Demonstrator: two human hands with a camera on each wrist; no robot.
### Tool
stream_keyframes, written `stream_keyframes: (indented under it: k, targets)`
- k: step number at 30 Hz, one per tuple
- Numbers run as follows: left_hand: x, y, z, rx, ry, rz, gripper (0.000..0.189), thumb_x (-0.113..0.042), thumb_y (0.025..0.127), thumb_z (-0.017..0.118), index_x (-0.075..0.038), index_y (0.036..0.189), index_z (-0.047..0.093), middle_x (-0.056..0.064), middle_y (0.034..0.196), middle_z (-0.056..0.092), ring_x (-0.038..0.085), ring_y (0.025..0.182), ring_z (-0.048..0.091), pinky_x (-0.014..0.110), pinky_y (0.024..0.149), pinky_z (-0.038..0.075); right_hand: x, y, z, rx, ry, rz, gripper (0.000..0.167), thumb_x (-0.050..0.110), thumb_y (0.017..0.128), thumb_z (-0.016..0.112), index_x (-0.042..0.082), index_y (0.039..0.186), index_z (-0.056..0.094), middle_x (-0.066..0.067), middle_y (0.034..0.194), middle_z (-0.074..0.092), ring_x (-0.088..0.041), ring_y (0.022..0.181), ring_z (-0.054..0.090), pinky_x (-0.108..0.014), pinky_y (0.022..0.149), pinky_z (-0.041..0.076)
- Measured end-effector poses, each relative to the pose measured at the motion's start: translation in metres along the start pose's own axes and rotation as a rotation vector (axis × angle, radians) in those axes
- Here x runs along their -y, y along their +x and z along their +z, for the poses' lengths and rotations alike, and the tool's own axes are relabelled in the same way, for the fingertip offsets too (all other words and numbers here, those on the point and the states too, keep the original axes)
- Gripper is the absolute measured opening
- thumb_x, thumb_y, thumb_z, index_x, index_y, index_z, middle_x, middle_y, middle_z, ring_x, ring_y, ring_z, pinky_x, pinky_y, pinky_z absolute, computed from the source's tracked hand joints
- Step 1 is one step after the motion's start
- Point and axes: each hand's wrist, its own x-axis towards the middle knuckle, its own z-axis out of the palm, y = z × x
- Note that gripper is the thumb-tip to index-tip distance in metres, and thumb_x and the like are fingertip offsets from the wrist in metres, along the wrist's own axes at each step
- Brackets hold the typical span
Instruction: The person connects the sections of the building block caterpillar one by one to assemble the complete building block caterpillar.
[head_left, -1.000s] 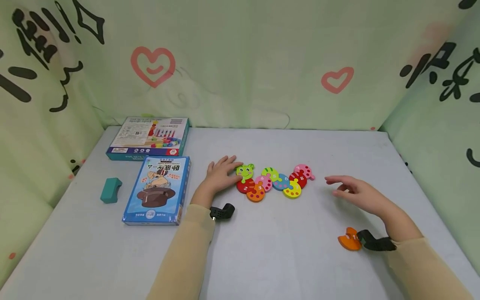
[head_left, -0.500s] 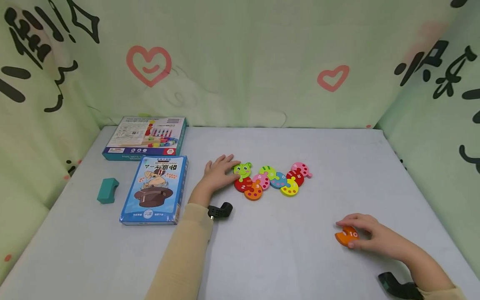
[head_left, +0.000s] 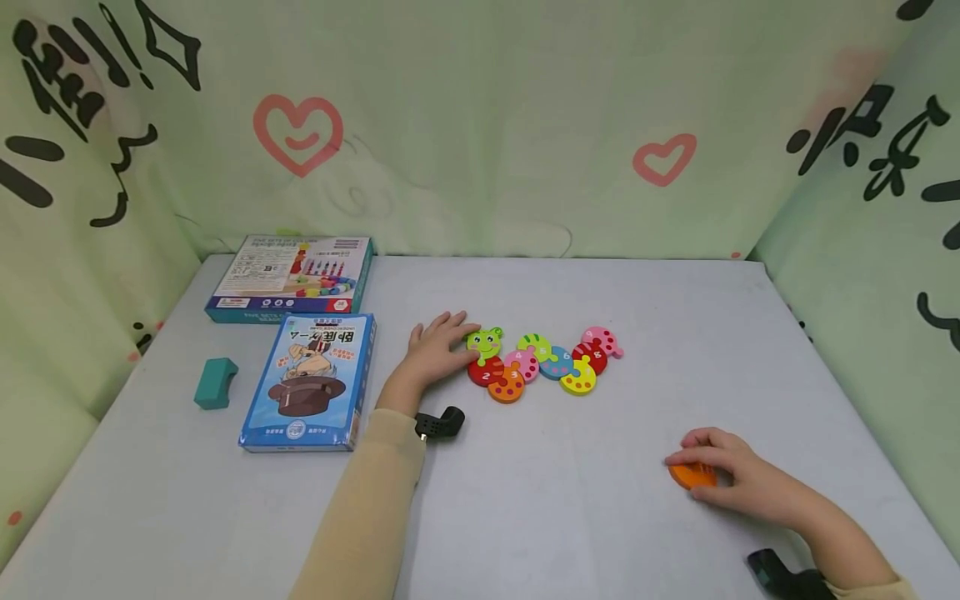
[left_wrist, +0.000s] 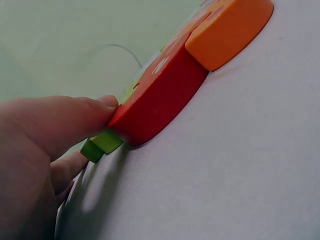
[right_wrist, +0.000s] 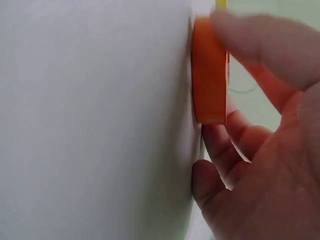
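Observation:
A colourful wooden caterpillar puzzle (head_left: 556, 363) lies joined in a zigzag row, with a green smiling head at its left end and a pink piece at its right. My left hand (head_left: 433, 358) rests against that head, fingers fairly straight. In the left wrist view its thumb (left_wrist: 75, 117) touches where the green head (left_wrist: 102, 145) meets the red piece (left_wrist: 160, 92). Farther right and nearer, my right hand (head_left: 738, 475) pinches a loose orange puzzle piece (head_left: 692, 477) between thumb and fingers. The right wrist view shows this orange piece (right_wrist: 210, 75) on edge, close to the tabletop.
A blue game box (head_left: 309, 383) with a hat picture lies left of my left arm. Behind it is a flat white and teal box (head_left: 288, 275). At the far left sits a teal notched block (head_left: 216, 383). A printed green curtain (head_left: 480, 125) surrounds the table (head_left: 570, 517).
My right hand has come down from beside the puzzle's right end to the orange piece and taken hold of it. The left hand stays at the caterpillar's head.

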Motion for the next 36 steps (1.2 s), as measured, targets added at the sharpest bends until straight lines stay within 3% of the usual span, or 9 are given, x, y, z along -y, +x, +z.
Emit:
stream_keyframes:
  k: [7, 10, 13, 16, 19, 26, 29, 33, 36]
  targets:
    - [-0.001, 0.0, 0.0, 0.002, -0.001, -0.003, 0.051, -0.044, 0.086, 0.052, -0.03, 0.134, 0.045, -0.004, 0.151, 0.024, 0.02, 0.141, 0.011, 0.055, 0.11, -0.002, 0.005, 0.005, -0.002, 0.003, -0.036, 0.124, 0.057, 0.031, 0.074, 0.072, 0.014, 0.125, 0.052, -0.01, 0.122, 0.046, -0.024, 0.105, 0.041, -0.033, 0.082, 0.042]
    - [-0.001, 0.001, 0.001, 0.004, 0.002, -0.007, 0.051, -0.044, 0.086, 0.052, -0.03, 0.134, 0.044, -0.004, 0.151, 0.023, 0.02, 0.141, 0.011, 0.055, 0.11, -0.002, 0.007, 0.007, -0.002, -0.002, -0.06, 0.144, 0.062, 0.033, 0.073, 0.073, 0.008, 0.124, 0.05, -0.012, 0.121, 0.048, -0.025, 0.105, 0.044, -0.03, 0.084, 0.042]
    - [0.0, 0.001, 0.002, 0.006, 0.001, -0.011, 0.051, -0.044, 0.086, 0.052, -0.031, 0.134, 0.044, -0.005, 0.151, 0.023, 0.019, 0.141, 0.01, 0.055, 0.11, -0.002, 0.008, 0.011, -0.003, 0.009, -0.065, 0.16, 0.055, 0.029, 0.073, 0.073, 0.008, 0.12, 0.053, -0.011, 0.121, 0.049, -0.027, 0.106, 0.045, -0.031, 0.086, 0.043]
    - [0.0, 0.001, 0.002, 0.006, -0.003, -0.012, 0.051, -0.044, 0.086, 0.052, -0.031, 0.134, 0.044, -0.005, 0.151, 0.023, 0.019, 0.141, 0.01, 0.054, 0.11, -0.002, 0.011, 0.018, -0.008, 0.005, -0.047, 0.166, 0.052, 0.023, 0.074, 0.073, 0.008, 0.119, 0.053, -0.013, 0.122, 0.048, -0.029, 0.108, 0.047, -0.024, 0.087, 0.044]
    - [0.0, 0.001, 0.002, 0.005, -0.002, -0.006, 0.051, -0.044, 0.086, 0.052, -0.03, 0.134, 0.044, -0.004, 0.151, 0.023, 0.02, 0.141, 0.01, 0.055, 0.11, -0.002, 0.014, 0.029, -0.015, -0.028, -0.019, 0.157, 0.052, 0.016, 0.076, 0.07, 0.004, 0.122, 0.05, -0.015, 0.124, 0.045, -0.025, 0.105, 0.047, -0.011, 0.083, 0.04]
    - [0.0, 0.0, 0.001, -0.005, -0.007, -0.002, 0.051, -0.043, 0.086, 0.052, -0.029, 0.134, 0.045, -0.004, 0.151, 0.024, 0.02, 0.141, 0.011, 0.054, 0.11, -0.002, 0.012, 0.067, -0.027, -0.141, 0.09, 0.14, 0.055, 0.009, 0.08, 0.067, -0.001, 0.128, 0.042, -0.021, 0.128, 0.039, -0.026, 0.101, 0.045, -0.008, 0.075, 0.04]
    - [-0.001, 0.001, 0.0, -0.005, -0.014, 0.001, 0.051, -0.043, 0.086, 0.053, -0.029, 0.134, 0.045, -0.004, 0.151, 0.024, 0.02, 0.141, 0.011, 0.054, 0.11, -0.003, 0.011, 0.082, -0.029, -0.147, 0.149, 0.196, 0.055, 0.014, 0.083, 0.065, 0.001, 0.13, 0.04, -0.021, 0.132, 0.037, -0.03, 0.108, 0.043, -0.021, 0.088, 0.044]
    - [-0.001, 0.001, 0.0, -0.006, -0.014, -0.003, 0.051, -0.043, 0.086, 0.053, -0.029, 0.134, 0.045, -0.004, 0.151, 0.024, 0.02, 0.141, 0.011, 0.054, 0.11, -0.003, 0.008, 0.102, -0.028, -0.127, 0.216, 0.259, 0.058, 0.024, 0.084, 0.063, 0.004, 0.133, 0.038, -0.021, 0.137, 0.033, -0.035, 0.116, 0.038, -0.051, 0.097, 0.037]
    - [0.0, 0.001, 0.001, -0.01, -0.01, -0.01, 0.05, -0.043, 0.086, 0.053, -0.03, 0.133, 0.045, -0.005, 0.151, 0.024, 0.019, 0.141, 0.011, 0.054, 0.11, -0.003, 0.004, 0.117, -0.025, -0.115, 0.23, 0.291, 0.059, 0.026, 0.084, 0.063, 0.006, 0.134, 0.038, -0.021, 0.14, 0.031, -0.037, 0.12, 0.035, -0.054, 0.098, 0.035]
